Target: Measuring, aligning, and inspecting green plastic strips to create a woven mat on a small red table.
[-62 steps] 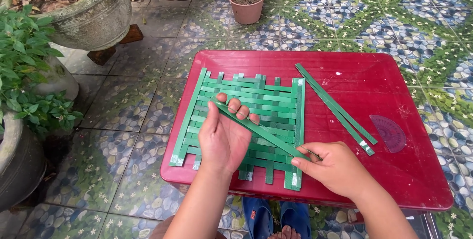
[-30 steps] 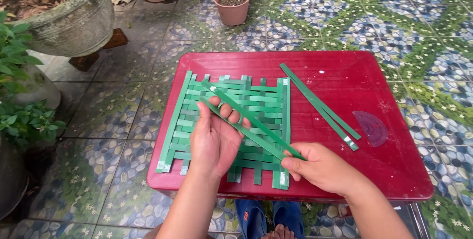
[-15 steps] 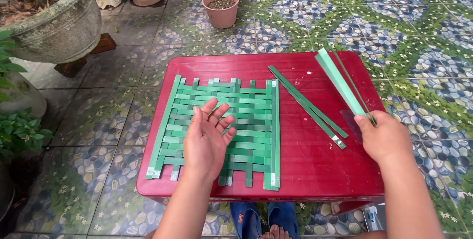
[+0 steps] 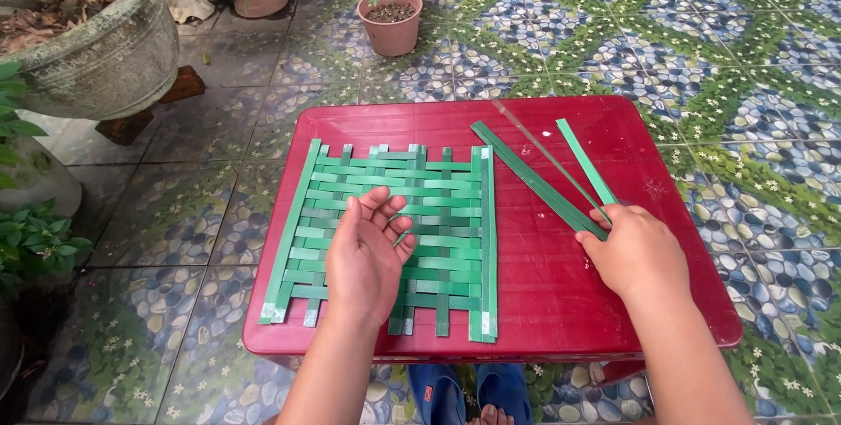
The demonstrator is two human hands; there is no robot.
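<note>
Pebble-patterned tiles surround a red plastic table (image 4: 526,302). Open left hand (image 4: 368,254) rests on the woven green mat (image 4: 394,232) at center; right hand (image 4: 635,254) pinches loose green strips (image 4: 543,184) at two o'clock. Unpinned weave could shift or loosen, I judge.

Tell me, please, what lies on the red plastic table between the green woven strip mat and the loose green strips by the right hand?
Only bare red plastic table shows between the green woven strip mat and the loose green strips, in the head view.
</note>
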